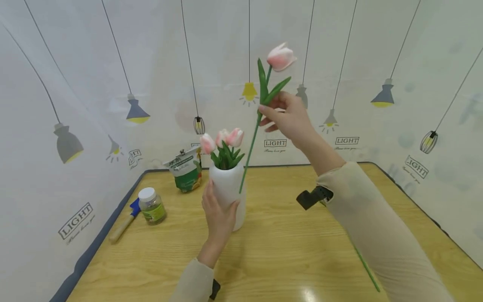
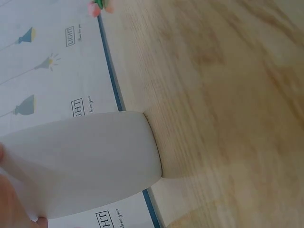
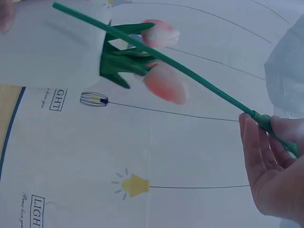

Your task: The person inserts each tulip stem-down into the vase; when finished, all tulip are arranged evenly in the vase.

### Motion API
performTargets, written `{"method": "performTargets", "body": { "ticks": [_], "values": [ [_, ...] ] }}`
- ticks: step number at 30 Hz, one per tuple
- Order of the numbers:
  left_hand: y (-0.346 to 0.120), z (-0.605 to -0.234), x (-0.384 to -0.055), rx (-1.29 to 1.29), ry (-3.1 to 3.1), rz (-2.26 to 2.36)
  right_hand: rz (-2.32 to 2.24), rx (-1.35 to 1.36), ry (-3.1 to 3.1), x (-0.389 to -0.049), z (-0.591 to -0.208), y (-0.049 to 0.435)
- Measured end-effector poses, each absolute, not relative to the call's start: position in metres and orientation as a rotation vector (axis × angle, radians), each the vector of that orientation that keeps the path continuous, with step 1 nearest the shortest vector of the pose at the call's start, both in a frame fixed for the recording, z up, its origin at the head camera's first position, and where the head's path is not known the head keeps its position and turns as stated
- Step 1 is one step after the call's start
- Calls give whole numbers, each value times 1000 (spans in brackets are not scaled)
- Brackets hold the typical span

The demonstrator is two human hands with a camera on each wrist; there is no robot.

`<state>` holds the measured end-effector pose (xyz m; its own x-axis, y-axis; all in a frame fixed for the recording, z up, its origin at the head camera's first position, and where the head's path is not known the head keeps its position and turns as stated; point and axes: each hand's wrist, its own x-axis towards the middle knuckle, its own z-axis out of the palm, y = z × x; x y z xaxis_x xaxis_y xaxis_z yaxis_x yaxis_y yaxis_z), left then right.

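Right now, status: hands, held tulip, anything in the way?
Left hand grips white vase. Right hand pinches held tulip, stem outside. At least three other tulips already inside, possibly in the way.

At mid-frame, you have the vase (image 1: pixel 226 188) on the counter (image 1: pixel 279 243), three tulips (image 1: pixel 223 138) in it and your left fingers (image 1: pixel 206 199) at its left side. Above right, your right fingers (image 1: pixel 284 100) hold a single tulip (image 1: pixel 280 58), its stem end before the vase. Left of the vase sits a pouch (image 1: pixel 187 174); nearer you, a jar (image 1: pixel 152 209), with a trowel (image 1: pixel 123 227) to its left. A loose stem (image 1: pixel 366 266) lies lower right.
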<state>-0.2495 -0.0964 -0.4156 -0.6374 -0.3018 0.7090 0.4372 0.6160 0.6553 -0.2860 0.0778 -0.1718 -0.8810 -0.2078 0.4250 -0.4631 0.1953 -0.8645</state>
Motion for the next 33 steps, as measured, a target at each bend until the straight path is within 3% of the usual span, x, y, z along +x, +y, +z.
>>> {"method": "performTargets", "body": {
  "ticks": [11, 26, 33],
  "values": [
    [-94, -416, -248, -104, -1977, -1084, 1615, 697, -2026, -280, -147, 44],
    [-93, -419, -249, -125, -1993, -1080, 1249, 713, -2507, -288, -251, 29],
    [-91, -417, -246, -147, -1990, -1089, 1087, 723, -2615, -293, -275, 25]
  ]
}}
